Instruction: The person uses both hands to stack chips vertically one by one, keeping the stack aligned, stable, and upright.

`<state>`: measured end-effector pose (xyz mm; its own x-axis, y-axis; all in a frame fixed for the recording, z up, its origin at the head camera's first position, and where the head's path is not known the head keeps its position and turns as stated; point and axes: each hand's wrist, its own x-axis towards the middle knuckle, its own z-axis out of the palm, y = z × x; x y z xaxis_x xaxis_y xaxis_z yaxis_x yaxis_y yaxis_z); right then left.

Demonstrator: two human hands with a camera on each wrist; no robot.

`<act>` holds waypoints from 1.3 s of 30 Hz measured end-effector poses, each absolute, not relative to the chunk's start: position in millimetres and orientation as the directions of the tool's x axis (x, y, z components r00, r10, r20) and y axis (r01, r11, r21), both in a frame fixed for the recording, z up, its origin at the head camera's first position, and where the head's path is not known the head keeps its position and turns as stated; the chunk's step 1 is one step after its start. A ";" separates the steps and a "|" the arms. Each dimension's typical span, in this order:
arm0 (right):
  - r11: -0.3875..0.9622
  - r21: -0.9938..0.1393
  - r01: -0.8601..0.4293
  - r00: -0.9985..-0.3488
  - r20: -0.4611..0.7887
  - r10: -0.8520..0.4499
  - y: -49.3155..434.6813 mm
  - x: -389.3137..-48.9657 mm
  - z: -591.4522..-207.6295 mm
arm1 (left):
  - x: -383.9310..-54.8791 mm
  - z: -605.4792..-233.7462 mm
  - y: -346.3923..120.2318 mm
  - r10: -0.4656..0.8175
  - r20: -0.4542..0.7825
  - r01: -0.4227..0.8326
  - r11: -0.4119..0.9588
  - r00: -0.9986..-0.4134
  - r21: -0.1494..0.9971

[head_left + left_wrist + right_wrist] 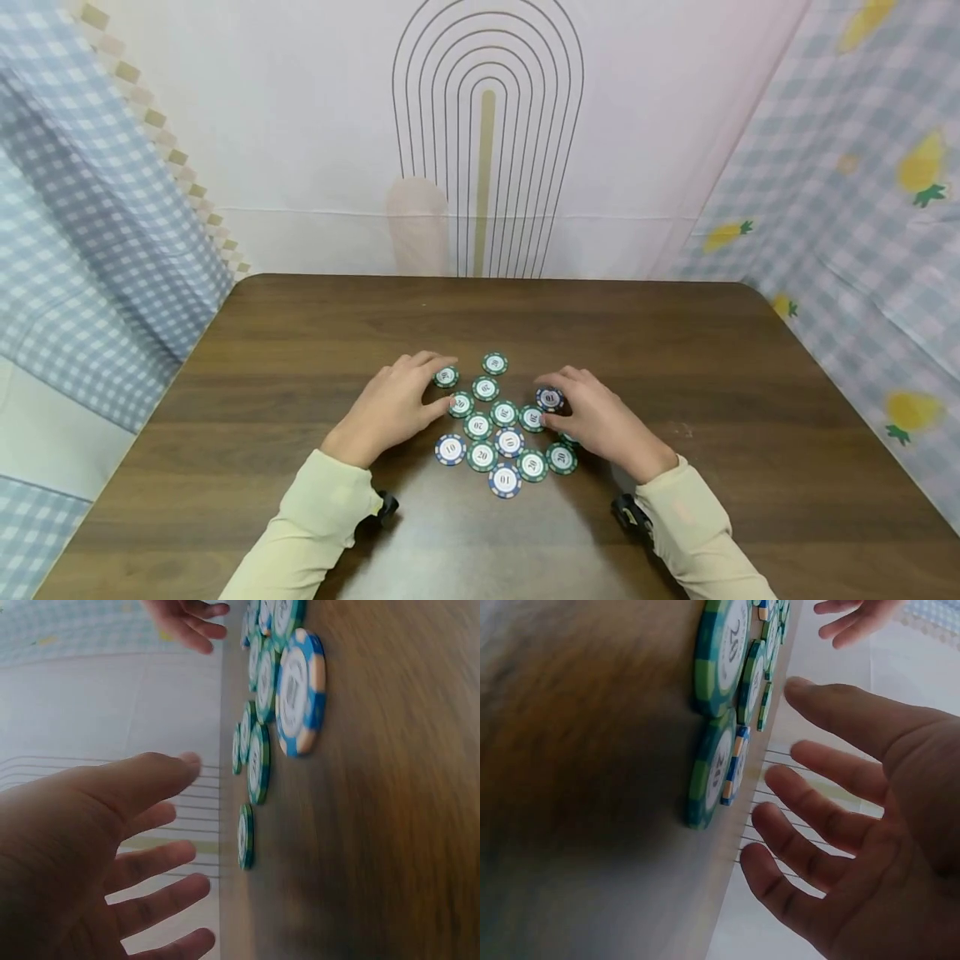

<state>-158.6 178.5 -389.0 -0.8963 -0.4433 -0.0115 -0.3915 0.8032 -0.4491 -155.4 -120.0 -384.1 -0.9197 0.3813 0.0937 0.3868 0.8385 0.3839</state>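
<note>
Green and blue poker chips lie flat in a loose cluster in the middle of the table, each with a white numbered centre. My left hand (397, 404) hovers over the cluster's left side, thumb and fingers spread, near a green chip (446, 377). On the right side my right hand (596, 417) hangs over a blue chip (550, 398), fingers spread and slightly bent, partly covering a green chip. Both wrist views show the palms with nothing in them. A blue chip (300, 694) lies close in the left wrist view, and a green chip (711, 772) in the right wrist view.
The brown wooden table (300, 333) has a straight back edge with rounded corners. A white cloth (300, 150) with arch lines hangs behind it. Checked cloths hang on the left and right. Dark straps (633, 514) are around both wrists.
</note>
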 end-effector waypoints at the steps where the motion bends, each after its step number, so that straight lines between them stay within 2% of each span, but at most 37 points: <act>1: 0.800 -0.448 -0.400 -0.891 -0.016 -0.454 177.8 -159.3 -389.3 | -155.5 -384.7 -118.4 0.389 0.086 0.390 0.832 -0.917 0.394; 8: 0.773 -0.452 -0.446 -0.850 -0.056 -0.524 170.1 -164.6 -388.4 | -156.1 -387.8 -107.9 0.422 0.055 0.395 0.786 -0.905 0.475; 14: 0.773 -0.475 -0.420 -0.845 -0.107 -0.525 169.1 -166.4 -389.5 | -161.2 -392.5 -93.9 0.478 0.032 0.416 0.729 -0.878 0.544; 18: 0.783 -0.461 -0.418 -0.842 -0.126 -0.524 166.8 -167.1 -388.2 | -163.1 -395.5 -84.1 0.509 0.023 0.444 0.726 -0.860 0.525; 24: 0.792 -0.455 -0.407 -0.839 -0.157 -0.522 165.0 -168.0 -383.0 | -164.2 -400.4 -73.9 0.541 0.073 0.509 0.724 -0.838 0.465; 39: 0.817 -0.461 -0.346 -0.843 -0.229 -0.486 169.4 -171.6 -382.3 | -166.5 -407.8 -69.3 0.544 0.061 0.504 0.722 -0.837 0.474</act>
